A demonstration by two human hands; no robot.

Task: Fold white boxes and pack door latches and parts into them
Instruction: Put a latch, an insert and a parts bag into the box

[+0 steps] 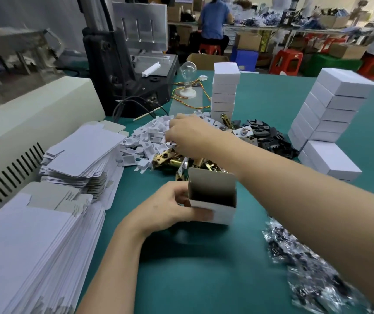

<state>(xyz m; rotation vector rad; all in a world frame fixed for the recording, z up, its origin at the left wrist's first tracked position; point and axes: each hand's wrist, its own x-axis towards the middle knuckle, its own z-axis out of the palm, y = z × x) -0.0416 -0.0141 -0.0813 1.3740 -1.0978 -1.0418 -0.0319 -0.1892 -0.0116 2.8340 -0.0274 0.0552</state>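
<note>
On the green counter (204,268), the left hand (170,207) grips an upright folded white box (213,198) at its open top, thumb against the near wall, the lid flap standing up behind. Beyond it the right hand (188,134) reaches over a heap of small white plastic parts (145,141), fingers curled down into them, though whether they pinch one I cannot tell. Brass door latches (170,158) lie between box and heap, black plates (267,137) just right, flat box blanks (77,155) stacked at left.
</note>
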